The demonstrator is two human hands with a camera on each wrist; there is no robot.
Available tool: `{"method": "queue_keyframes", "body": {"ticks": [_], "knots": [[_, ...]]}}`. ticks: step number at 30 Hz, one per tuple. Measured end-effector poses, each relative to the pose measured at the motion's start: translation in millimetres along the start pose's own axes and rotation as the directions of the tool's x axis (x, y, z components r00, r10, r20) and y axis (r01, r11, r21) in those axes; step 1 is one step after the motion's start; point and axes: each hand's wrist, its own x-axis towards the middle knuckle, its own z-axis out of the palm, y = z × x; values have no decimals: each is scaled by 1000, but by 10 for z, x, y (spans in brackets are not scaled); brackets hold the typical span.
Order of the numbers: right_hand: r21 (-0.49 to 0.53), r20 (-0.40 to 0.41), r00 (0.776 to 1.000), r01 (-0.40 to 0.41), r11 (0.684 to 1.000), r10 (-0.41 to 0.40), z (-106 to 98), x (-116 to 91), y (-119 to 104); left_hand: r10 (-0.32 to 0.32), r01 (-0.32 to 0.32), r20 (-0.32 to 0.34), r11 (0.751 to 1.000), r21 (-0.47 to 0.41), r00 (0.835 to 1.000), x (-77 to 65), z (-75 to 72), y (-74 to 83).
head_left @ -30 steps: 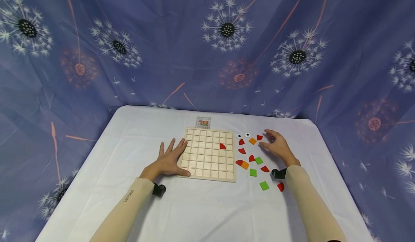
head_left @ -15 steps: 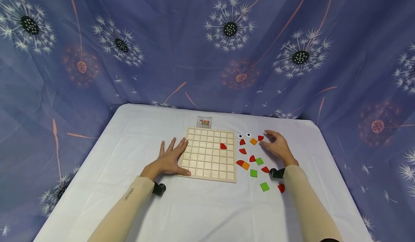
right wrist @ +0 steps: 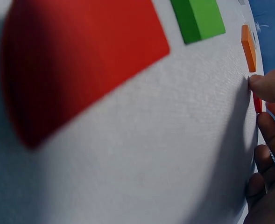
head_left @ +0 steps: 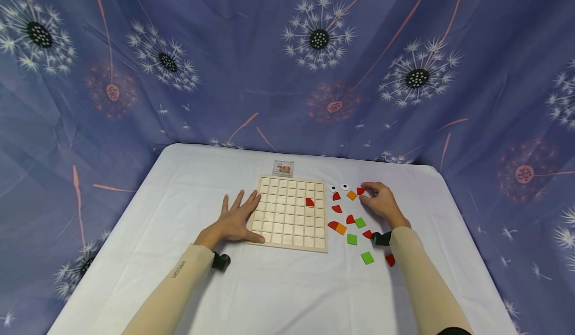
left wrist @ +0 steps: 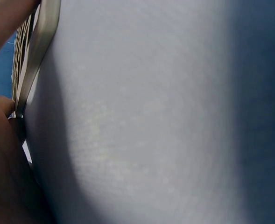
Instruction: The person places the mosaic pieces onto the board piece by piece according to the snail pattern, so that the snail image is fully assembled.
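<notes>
My left hand [head_left: 233,222] rests with spread fingers on the left edge of a pale wooden grid board [head_left: 287,215], its thumb across the near left corner. In the left wrist view, the fingers sit along the board's raised edge [left wrist: 37,60]. One red quarter-circle tile [head_left: 310,202] lies in a cell toward the board's right side. Beyond that side, my right hand [head_left: 383,202] pinches another red quarter-circle tile [head_left: 361,191] on the table. The right wrist view catches this red tile [right wrist: 257,102] between thumb and index finger, mostly covered by them.
Red quarter-circles, green square tiles [head_left: 352,239], orange square tiles [head_left: 352,195] and two white eye discs [head_left: 344,186] lie scattered right of the board. A small picture card [head_left: 283,168] lies behind the board. A patterned blue curtain [head_left: 251,65] hangs around the white-covered table [head_left: 202,175].
My right hand has shifted slightly left, and its index finger and thumb have closed in on the red quarter-circle tile. The left hand stays put on the board.
</notes>
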Motion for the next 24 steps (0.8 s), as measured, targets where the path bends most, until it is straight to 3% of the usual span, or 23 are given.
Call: {"method": "queue_keyframes", "body": {"ticks": [24], "knots": [[25, 5, 1000, -31, 999, 31, -12, -2, -23, 2, -2, 2, 1000, 1, 1000, -3, -10, 6]]}}
